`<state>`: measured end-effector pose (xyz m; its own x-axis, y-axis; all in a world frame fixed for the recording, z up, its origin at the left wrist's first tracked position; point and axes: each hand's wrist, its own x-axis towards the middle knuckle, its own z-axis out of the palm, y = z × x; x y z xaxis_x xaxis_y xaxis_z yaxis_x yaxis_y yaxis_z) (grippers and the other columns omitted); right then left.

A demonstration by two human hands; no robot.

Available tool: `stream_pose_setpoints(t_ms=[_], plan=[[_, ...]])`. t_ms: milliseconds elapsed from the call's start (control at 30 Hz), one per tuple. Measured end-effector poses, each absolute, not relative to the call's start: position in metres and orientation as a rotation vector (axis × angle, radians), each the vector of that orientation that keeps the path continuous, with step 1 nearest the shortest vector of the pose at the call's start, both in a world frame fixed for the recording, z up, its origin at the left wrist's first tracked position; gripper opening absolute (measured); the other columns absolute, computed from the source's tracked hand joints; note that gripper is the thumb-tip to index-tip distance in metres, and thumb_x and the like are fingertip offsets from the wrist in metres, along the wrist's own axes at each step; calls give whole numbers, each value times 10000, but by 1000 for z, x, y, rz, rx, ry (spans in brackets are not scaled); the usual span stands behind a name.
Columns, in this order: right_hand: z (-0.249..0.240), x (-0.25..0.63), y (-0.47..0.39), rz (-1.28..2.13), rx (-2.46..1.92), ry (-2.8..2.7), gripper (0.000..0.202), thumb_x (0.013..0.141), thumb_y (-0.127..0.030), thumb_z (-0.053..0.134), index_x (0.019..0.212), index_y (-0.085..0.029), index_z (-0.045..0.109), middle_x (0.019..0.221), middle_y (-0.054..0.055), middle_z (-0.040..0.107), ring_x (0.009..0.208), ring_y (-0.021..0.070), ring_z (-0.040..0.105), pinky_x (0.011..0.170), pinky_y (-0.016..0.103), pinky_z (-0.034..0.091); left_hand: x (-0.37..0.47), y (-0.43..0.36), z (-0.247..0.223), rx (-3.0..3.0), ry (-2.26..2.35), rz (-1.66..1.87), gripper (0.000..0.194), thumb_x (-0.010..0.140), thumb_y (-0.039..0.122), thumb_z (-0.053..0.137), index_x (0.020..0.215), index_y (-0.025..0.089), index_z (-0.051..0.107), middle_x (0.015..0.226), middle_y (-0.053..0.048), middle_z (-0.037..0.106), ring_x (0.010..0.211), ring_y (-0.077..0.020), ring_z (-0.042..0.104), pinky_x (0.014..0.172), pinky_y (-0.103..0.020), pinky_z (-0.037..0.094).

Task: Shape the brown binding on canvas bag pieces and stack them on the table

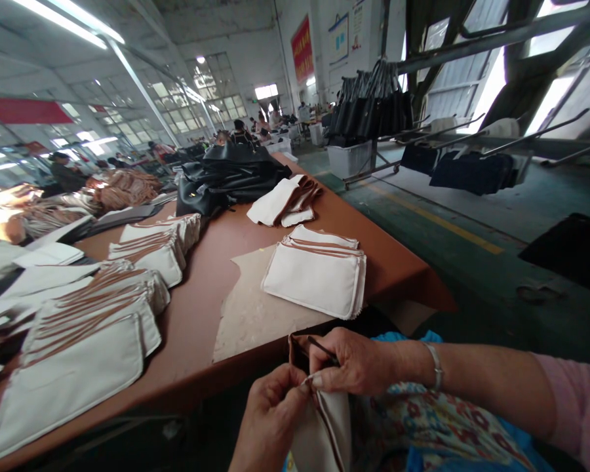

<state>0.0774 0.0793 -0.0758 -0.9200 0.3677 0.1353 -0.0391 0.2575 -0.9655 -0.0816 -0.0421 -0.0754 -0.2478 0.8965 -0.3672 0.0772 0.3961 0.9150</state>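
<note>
Over my lap I hold a cream pouch [337, 419] with a brown lining, its opening facing up. My left hand [275, 406] is closed, thumb and fingers pinching the pouch's edge. Right beside it, my right hand [351, 360] is closed too, its thumb and forefinger gripping the same edge near a corner. A thin dark strip or tool [323, 349] shows between the right hand's fingers; its kind is not clear. On the table just ahead lies a small stack of cream pouches [314, 278], resting partly on a piece of tan cardboard [248, 311].
The brown-covered table [204, 301] ends close to my hands. Rows of overlapping cream pouches [88, 354] lie at left. Folded cream pieces [280, 200] and a heap of black bags [236, 170] lie farther back. Black bags [368, 105] hang from a rack at right.
</note>
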Motion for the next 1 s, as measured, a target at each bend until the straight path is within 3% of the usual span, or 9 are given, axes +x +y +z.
stream_pose_setpoints(t_ms=[200,333,467,600,733,867,1000], plan=[[-83,78,76,1875,-455,-2056,238,704,-287,741,826,-108,641,675,-31,560,588,74,441,530,183,346,-71,-43,-58,1022,1840,973,237,718,368,653,603,172,588,557,47,471,523,-103,365,472,-195,269],[-81,75,66,1797,-518,-1954,93,701,-176,692,741,-111,637,660,-19,582,601,88,485,541,191,366,-71,-43,-52,1056,1816,960,230,735,354,652,614,167,592,574,45,481,566,-115,388,514,-203,294],[-87,73,61,1582,-322,-1930,71,780,-196,633,740,-136,635,759,27,629,724,134,571,679,244,452,-77,-46,-60,856,1601,1028,262,760,383,624,640,151,604,558,45,474,540,-105,358,504,-211,268],[-95,76,62,1124,-86,-2117,95,837,-166,532,799,-171,619,772,45,597,798,158,573,836,303,457,-76,-48,-59,632,1566,1165,412,800,508,604,637,131,643,613,12,533,603,-125,424,537,-213,316],[-101,86,68,769,56,-2313,142,851,-166,484,878,-177,623,789,51,577,736,148,540,723,261,449,-72,-46,-52,586,1420,1069,433,725,540,713,668,116,652,601,14,540,546,-98,403,509,-197,280],[-106,94,73,533,95,-2438,186,869,-188,478,972,-176,632,847,62,598,745,157,530,639,261,410,-73,-47,-58,628,1365,907,439,739,551,706,687,128,600,587,13,509,513,-95,389,484,-209,255],[-102,99,73,671,113,-2492,173,903,-186,452,909,-166,623,805,55,583,720,144,523,623,245,401,-77,-47,-64,911,1514,839,449,787,572,643,706,131,628,598,21,482,545,-99,378,487,-203,264]])
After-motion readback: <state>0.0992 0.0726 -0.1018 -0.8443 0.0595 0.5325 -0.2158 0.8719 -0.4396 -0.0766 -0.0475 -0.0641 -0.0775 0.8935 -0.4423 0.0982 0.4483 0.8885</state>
